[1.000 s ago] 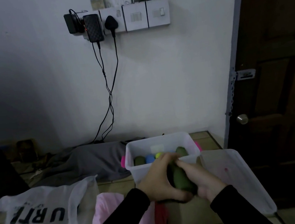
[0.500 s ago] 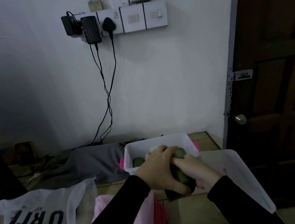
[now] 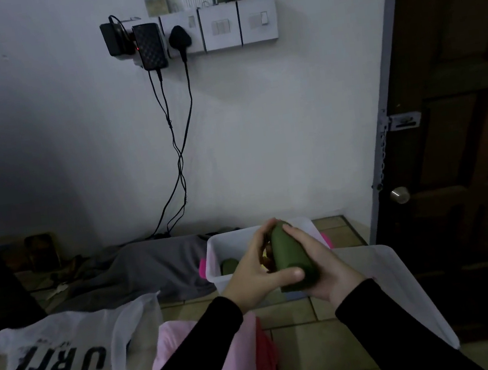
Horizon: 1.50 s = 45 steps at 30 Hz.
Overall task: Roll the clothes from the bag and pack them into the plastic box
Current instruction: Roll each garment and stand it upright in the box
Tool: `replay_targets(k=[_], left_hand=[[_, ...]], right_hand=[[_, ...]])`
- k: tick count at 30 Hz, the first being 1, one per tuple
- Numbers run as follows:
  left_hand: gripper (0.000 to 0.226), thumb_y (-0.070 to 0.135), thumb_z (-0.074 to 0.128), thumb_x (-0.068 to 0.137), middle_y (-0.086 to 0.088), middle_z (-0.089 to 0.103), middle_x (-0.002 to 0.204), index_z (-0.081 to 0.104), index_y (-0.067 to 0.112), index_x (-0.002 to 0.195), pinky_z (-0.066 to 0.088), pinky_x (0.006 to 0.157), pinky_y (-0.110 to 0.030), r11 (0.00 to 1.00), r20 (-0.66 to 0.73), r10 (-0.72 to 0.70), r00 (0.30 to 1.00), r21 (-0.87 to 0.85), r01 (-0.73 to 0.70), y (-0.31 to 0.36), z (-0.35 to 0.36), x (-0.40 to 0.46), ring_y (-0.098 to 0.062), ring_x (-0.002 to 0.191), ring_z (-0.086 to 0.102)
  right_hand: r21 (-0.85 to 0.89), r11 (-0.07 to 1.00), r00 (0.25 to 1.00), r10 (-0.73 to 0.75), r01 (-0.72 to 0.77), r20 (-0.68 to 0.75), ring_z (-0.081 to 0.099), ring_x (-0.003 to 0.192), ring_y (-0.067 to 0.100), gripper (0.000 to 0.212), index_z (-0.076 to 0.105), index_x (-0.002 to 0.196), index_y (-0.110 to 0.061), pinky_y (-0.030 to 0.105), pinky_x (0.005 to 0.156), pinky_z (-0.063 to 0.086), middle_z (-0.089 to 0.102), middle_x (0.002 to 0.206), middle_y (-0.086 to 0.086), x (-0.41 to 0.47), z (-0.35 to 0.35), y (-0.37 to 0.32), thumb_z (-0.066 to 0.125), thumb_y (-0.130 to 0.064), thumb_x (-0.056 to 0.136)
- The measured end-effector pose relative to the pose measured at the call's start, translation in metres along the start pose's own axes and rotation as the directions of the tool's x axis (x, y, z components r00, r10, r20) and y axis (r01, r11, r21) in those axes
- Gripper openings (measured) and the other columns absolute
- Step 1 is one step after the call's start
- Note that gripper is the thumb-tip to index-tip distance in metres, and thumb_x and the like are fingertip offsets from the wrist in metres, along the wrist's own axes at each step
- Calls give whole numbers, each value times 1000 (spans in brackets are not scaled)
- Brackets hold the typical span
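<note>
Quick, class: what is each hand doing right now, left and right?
Left hand: closed on the dark green rolled cloth, thumb across its near end.
Right hand: closed on the same roll, cupping it from beneath, above the clear plastic box.

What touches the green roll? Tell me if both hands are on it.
Touching. The head view shows the left hand with its thumb across the green roll and the right hand cupping it from beneath.

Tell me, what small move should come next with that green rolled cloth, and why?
Probably lower the green rolled cloth into the white plastic box. Both the left hand and right hand grip it, finished, right above the box, where another green roll already lies.
</note>
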State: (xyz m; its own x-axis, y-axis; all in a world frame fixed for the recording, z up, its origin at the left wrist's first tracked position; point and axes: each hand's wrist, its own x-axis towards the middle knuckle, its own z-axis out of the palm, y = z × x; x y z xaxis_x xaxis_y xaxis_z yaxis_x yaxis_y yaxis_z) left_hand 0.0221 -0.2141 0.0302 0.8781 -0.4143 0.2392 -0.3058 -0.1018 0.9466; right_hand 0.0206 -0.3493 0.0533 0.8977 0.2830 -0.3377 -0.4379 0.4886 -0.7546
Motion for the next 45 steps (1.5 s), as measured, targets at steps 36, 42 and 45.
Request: replay_targets(k=[36,42,45], left_hand=[[42,17,22,106,-20,37,147,34,2,144,31,108,-43,534,-270,-550,790,614,581,-49,53,137,-37,132,39],[40,26,36,103,-15,46,143,49,3,134,29,108,-34,497,-195,-551,811,704,507,-59,52,146,-29,132,43],[38,30,44,100,-17,57,131,57,3,124,38,101,-35,425,-209,-485,849,792,438,-63,51,143,-31,122,52]], right_hand=[[-921,386,831,-528,52,-174,50,124,27,58,26,148,-19,33,101,43,45,144,10,99,-101,-2,37,-7,93],[-912,401,828,-538,88,-157,43,131,26,59,26,148,-13,29,102,36,39,148,11,100,-103,-3,39,-4,91],[-918,388,825,-544,84,-154,41,133,27,63,24,150,-14,30,104,37,37,150,10,101,-103,-3,42,-5,91]])
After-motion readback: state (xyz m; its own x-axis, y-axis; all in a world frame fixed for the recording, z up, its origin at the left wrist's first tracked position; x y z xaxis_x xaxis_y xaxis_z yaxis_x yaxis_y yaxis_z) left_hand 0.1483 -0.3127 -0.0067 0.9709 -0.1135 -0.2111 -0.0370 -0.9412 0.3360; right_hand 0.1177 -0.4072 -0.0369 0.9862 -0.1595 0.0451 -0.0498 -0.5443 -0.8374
